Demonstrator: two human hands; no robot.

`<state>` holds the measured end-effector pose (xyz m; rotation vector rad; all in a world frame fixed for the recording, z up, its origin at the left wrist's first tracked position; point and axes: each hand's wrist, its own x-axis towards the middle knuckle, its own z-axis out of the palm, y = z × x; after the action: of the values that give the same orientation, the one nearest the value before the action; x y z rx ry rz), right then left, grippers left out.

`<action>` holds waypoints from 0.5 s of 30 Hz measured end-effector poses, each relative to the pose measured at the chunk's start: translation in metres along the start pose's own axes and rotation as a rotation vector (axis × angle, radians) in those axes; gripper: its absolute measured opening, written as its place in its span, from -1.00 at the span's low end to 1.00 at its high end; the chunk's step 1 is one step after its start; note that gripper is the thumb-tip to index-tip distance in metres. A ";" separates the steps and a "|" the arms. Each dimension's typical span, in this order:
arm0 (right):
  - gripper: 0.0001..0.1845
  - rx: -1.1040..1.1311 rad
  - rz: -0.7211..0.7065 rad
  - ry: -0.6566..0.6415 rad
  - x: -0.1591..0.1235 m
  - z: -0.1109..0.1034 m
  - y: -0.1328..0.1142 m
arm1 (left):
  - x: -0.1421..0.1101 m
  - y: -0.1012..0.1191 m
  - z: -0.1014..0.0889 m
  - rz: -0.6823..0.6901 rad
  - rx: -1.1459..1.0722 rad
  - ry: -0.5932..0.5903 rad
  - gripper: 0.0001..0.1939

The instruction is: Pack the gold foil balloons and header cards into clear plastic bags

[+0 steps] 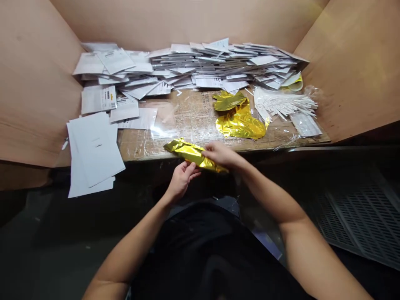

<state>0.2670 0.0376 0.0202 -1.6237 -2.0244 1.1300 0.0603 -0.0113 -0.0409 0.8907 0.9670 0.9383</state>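
Observation:
A folded gold foil balloon (193, 155) is held between my two hands just over the front edge of the table. My left hand (182, 179) pinches its lower edge between thumb and fingers. At its right part my right hand (221, 155) grips the foil, with the fingers closed over it. Flat on the table behind lie more gold foil balloons (240, 123), shiny and crumpled, near my right hand but apart from it.
Piles of white-backed packets (203, 66) line the back wall. White cards (95, 150) overhang the front edge at left. A bundle of white sticks (284, 104) lies at right. Cardboard walls (353, 66) enclose the table (190, 112) on three sides.

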 end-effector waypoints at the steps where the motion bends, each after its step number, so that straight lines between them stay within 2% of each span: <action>1: -0.68 0.090 0.006 0.044 -0.021 0.021 0.005 | -0.010 -0.011 0.002 -0.017 -0.086 0.011 -0.51; 3: -0.72 0.229 0.049 0.279 -0.057 0.056 0.011 | -0.022 -0.021 0.001 -0.020 -0.148 0.039 -0.55; 4: -0.65 0.316 0.063 0.355 -0.068 0.068 0.013 | -0.024 -0.021 -0.002 -0.031 -0.132 0.013 -0.58; 5: -0.55 0.429 0.067 0.376 -0.074 0.078 0.014 | -0.025 -0.018 -0.005 -0.051 -0.101 -0.040 -0.60; 7: -0.46 0.718 0.043 0.280 -0.075 0.089 0.016 | -0.025 -0.011 -0.013 -0.083 -0.048 -0.131 -0.64; 9: -0.60 0.972 0.019 0.183 -0.065 0.093 0.018 | -0.025 -0.004 -0.018 -0.085 -0.018 -0.137 -0.71; 10: -0.67 1.055 0.018 0.178 -0.059 0.093 0.018 | -0.025 -0.001 -0.019 -0.078 -0.010 -0.118 -0.78; 12: -0.78 1.122 0.021 0.216 -0.051 0.091 0.019 | -0.025 0.003 -0.019 -0.077 -0.009 -0.107 -0.88; 15: -0.85 1.074 -0.003 0.270 -0.049 0.083 0.016 | -0.029 0.009 -0.016 -0.065 0.002 -0.143 -0.84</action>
<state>0.2379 -0.0386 -0.0338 -1.0885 -0.9161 1.4986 0.0356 -0.0326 -0.0296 0.9104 0.8690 0.8075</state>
